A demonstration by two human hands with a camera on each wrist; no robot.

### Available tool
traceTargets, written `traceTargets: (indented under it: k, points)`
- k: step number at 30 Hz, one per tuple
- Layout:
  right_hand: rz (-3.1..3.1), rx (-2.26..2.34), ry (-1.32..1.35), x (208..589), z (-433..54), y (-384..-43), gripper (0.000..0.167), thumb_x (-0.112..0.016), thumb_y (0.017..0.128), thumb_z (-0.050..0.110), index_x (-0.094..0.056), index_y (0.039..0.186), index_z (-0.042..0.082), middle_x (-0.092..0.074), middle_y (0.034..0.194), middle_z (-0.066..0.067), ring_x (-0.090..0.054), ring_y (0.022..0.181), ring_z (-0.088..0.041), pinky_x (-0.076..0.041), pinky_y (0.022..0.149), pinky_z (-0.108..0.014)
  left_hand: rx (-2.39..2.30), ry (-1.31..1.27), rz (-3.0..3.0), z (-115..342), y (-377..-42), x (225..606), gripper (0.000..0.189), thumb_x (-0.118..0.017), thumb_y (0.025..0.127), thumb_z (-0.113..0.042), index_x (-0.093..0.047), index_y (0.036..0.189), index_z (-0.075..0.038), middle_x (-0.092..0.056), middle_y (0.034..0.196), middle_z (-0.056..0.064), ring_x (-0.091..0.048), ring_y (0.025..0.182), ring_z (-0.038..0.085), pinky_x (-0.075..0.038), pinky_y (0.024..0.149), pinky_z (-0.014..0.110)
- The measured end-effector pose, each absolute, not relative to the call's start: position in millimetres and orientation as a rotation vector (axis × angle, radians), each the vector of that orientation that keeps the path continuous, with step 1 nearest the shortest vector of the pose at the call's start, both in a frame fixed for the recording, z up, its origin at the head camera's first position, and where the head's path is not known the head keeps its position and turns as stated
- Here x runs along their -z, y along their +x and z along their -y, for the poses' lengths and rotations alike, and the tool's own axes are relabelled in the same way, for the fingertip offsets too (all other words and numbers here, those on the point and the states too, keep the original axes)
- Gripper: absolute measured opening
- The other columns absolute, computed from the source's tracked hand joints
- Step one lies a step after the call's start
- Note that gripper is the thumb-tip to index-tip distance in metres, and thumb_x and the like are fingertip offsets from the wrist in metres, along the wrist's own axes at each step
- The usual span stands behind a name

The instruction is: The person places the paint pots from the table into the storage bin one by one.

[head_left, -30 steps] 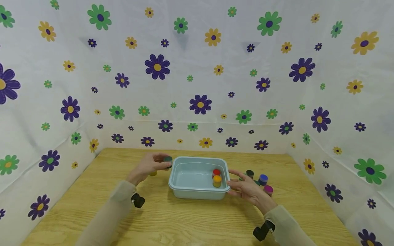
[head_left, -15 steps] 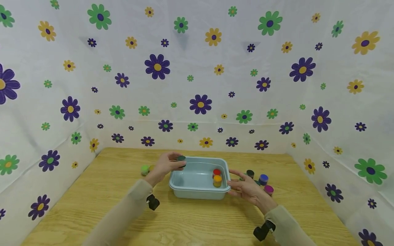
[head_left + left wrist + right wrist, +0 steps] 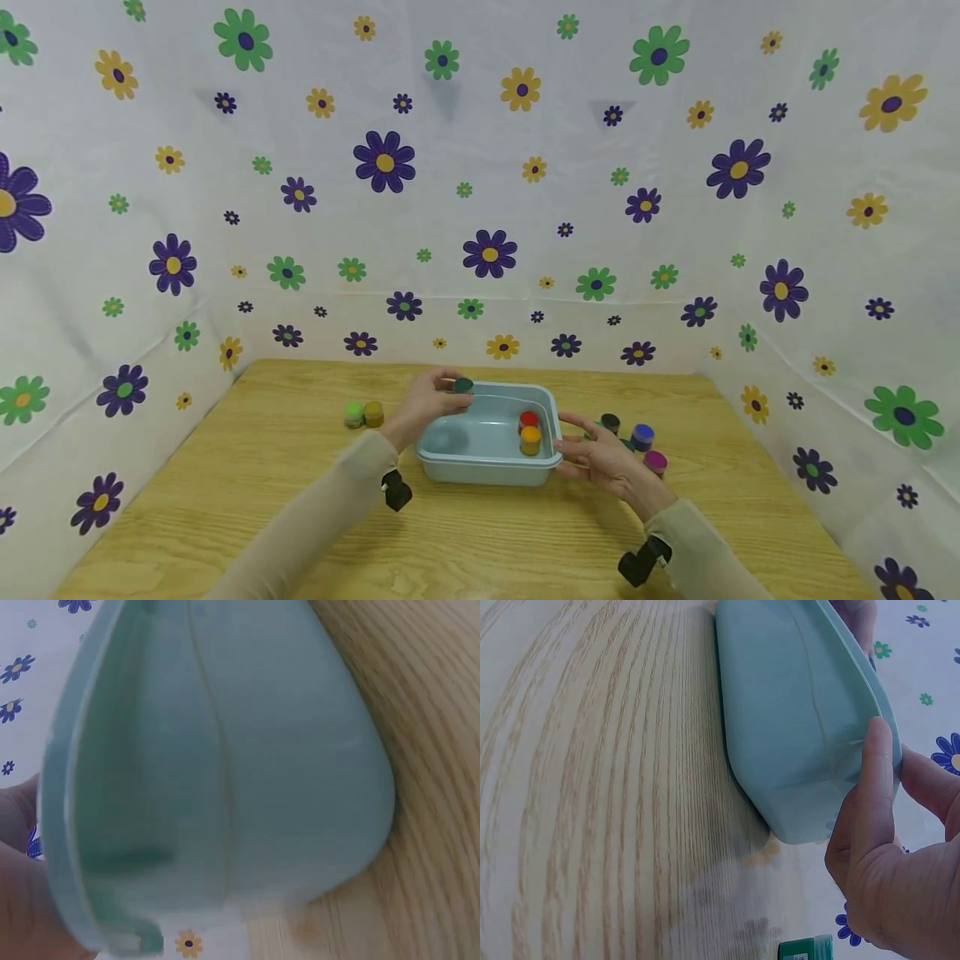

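A pale blue plastic basin [image 3: 483,473] stands on the table. My left hand [image 3: 427,402] pinches a small jar with a dark green lid [image 3: 462,386] above the basin's back left part. At the basin's right end, my right hand [image 3: 600,458] holds the rim, with a fingertip over it and the thumb farther back in the right wrist view. Inside the basin, towards the right, sit a red jar [image 3: 528,421] and an orange-yellow jar [image 3: 530,441]. The left wrist view shows mostly the basin's wall [image 3: 300,750], with the held jar hidden there.
A light green jar [image 3: 354,415] and a dark yellow jar [image 3: 373,414] stand left of the basin. Right of it, partly behind my right hand, are several more, including a blue jar [image 3: 642,437], a magenta jar [image 3: 655,462] and a black-lidded jar [image 3: 610,423].
My left hand has carried the dark green-lidded jar rightward from beside the basin to above it, uncovering the two jars at left. The right hand stays at the rim.
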State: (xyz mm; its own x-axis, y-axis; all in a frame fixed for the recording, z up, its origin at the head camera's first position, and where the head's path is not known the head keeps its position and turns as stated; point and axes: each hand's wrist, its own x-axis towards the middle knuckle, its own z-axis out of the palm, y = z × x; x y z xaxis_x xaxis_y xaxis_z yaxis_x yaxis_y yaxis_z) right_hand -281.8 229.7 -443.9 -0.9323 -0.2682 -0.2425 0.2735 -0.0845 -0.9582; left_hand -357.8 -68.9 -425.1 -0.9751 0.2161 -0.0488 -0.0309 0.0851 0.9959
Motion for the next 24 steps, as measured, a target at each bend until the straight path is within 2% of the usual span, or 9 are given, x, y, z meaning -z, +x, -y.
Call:
traceTargets:
  k: [6,14,19,24]
  points:
    - [-1.833,2.083,0.024,442.7,-229.0,-281.9,0.070,-0.063,0.095,0.007,-0.024,0.154,0.010,-0.041,0.145,-0.030,-0.066,0.104,-0.022,-0.060,0.082,-0.031,-2.009,0.137,-2.155,51.0,-359.5,427.1,0.042,-0.075,0.084,-0.001,-0.059,0.123,-0.001,-0.060,0.116,0.021,-0.069,0.096,0.029,-0.059,0.086,0.037]
    - [-1.835,2.087,0.031,441.9,-228.2,-282.9,0.070,-0.063,0.095,0.006,-0.025,0.154,0.011,-0.041,0.145,-0.030,-0.066,0.104,-0.022,-0.060,0.080,-0.030,-2.010,0.169,-2.137,28.9,-361.4,426.6,0.042,-0.072,0.087,-0.001,-0.057,0.126,0.002,-0.060,0.113,0.021,-0.065,0.105,0.042,-0.057,0.089,0.044]
    - [-1.839,2.094,0.067,441.8,-227.3,-283.7,0.069,-0.064,0.095,0.007,-0.027,0.153,0.011,-0.042,0.144,-0.029,-0.066,0.103,-0.022,-0.060,0.081,-0.031,-1.968,0.200,-2.133,17.9,-365.0,432.7,0.042,-0.070,0.086,0.005,-0.057,0.126,0.005,-0.060,0.115,0.022,-0.069,0.097,0.034,-0.060,0.081,0.040]
    - [-1.847,2.089,0.079,441.4,-226.1,-283.6,0.068,-0.064,0.094,0.007,-0.029,0.153,0.012,-0.046,0.142,-0.028,-0.066,0.102,-0.022,-0.060,0.080,-0.031,-1.925,0.213,-2.145,11.4,-366.6,435.3,0.041,-0.070,0.084,0.008,-0.058,0.124,0.007,-0.060,0.119,0.025,-0.070,0.093,0.028,-0.059,0.084,0.040]
